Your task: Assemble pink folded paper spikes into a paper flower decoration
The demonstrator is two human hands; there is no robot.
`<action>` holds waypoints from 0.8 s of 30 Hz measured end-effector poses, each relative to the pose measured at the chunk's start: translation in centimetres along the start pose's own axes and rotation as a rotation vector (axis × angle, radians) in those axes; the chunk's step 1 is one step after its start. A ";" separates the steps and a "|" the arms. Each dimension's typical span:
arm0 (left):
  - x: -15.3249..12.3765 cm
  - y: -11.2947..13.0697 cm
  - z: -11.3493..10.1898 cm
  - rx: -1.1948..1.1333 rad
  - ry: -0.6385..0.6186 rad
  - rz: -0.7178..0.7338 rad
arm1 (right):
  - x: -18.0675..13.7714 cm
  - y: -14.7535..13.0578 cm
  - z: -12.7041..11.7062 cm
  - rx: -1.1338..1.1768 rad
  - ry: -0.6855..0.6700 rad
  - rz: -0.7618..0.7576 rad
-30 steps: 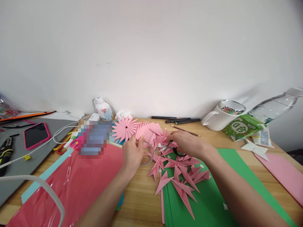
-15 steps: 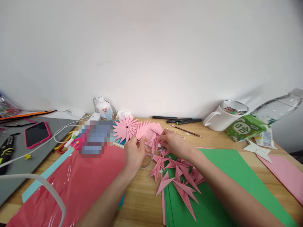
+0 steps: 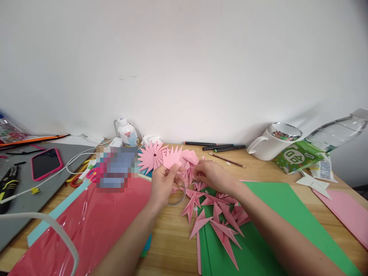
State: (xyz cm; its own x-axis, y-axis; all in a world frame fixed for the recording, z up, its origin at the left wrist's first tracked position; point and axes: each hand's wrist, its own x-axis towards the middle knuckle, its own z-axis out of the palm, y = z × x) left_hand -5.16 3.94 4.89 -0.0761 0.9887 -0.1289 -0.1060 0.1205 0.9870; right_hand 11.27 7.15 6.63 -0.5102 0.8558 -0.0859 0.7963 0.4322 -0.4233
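Observation:
My left hand [image 3: 165, 184] is closed on a pink folded-paper fan [image 3: 172, 157] with several points, pinched between thumb and fingers. Just to its right, my right hand [image 3: 211, 174] has its fingertips pressed together; whatever they hold is hidden. A clear ring that looks like a roll of tape [image 3: 177, 203] stands below my left fingers, partly covered by them. Behind the fan lies a round pink paper star [image 3: 152, 156]. Loose pink folded-paper pieces [image 3: 225, 230] are heaped below my right hand, partly on green paper [image 3: 273, 214].
Red paper in a shiny sleeve [image 3: 115, 214] covers the left front. Black markers [image 3: 224, 147] and a pencil [image 3: 230, 160] lie by the wall. A white mug [image 3: 271, 143], a green packet [image 3: 299, 156] and a clear bottle [image 3: 339, 130] are at the right. A white bottle [image 3: 128, 132] stands back left.
The fan in my left hand has tilted so that more of its face shows, and my left fingers have shifted. My right hand has moved very slightly.

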 end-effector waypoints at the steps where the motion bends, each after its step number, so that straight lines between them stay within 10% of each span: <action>1: 0.1 0.1 0.0 -0.050 -0.013 -0.014 | 0.0 -0.1 -0.1 -0.001 -0.003 -0.003; 8: 0.3 0.4 -0.3 -0.200 -0.097 -0.062 | -0.2 0.2 -0.8 0.136 -0.008 -0.022; 18: 0.0 0.5 -0.3 -0.314 -0.160 -0.179 | -0.8 -1.6 -1.7 1.055 0.200 -0.053; 24: -0.1 0.6 -0.2 -0.329 -0.226 -0.180 | -0.9 -2.4 -0.9 1.101 0.262 -0.123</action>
State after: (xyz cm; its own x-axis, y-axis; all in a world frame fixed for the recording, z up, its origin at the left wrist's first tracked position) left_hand -5.40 3.86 5.47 0.1873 0.9535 -0.2360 -0.4105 0.2942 0.8631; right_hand 10.13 5.58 8.54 -0.3783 0.9139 0.1471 -0.0383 0.1433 -0.9889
